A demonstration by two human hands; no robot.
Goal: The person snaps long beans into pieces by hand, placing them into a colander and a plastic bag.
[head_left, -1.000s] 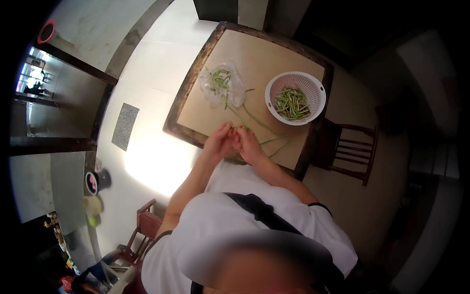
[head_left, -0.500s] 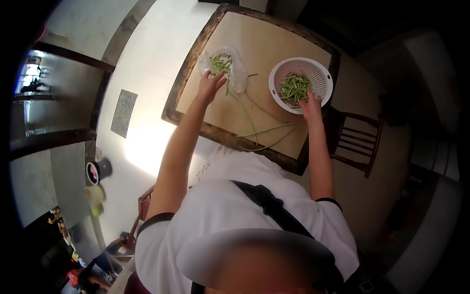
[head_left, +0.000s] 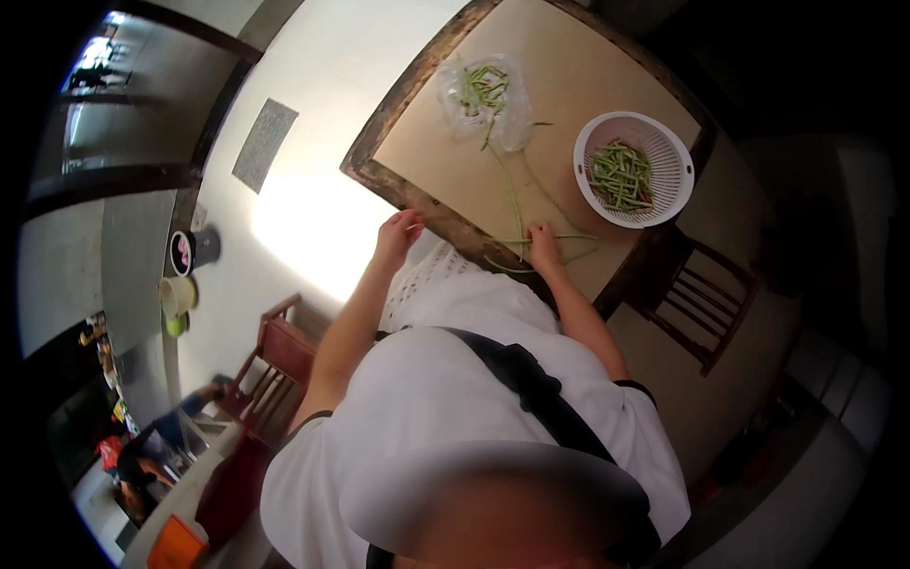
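Long green beans [head_left: 518, 204] lie loose across the near part of the table. My right hand [head_left: 544, 248] is down among them, its fingers closed on a long bean near the table's front edge. Over the front left edge of the table is my left hand [head_left: 399, 234], fingers loosely bent and apart, with nothing visible in them. A clear plastic bag [head_left: 515, 116] lies farther back, with short cut bean pieces [head_left: 485, 87] on it. To the right stands a white colander [head_left: 673, 180] holding a heap of cut beans [head_left: 621, 177].
The wooden table [head_left: 550, 57] has a dark, rough frame. A slatted wooden chair [head_left: 701, 299] stands at its right side. Behind my left arm is a reddish chair [head_left: 284, 346]. Buckets [head_left: 194, 251] stand along the left wall, and another person [head_left: 142, 465] is at the lower left.
My right hand has left the colander and come down to the long beans. My left hand has drawn back from the bag to the table's edge. The view has shifted.
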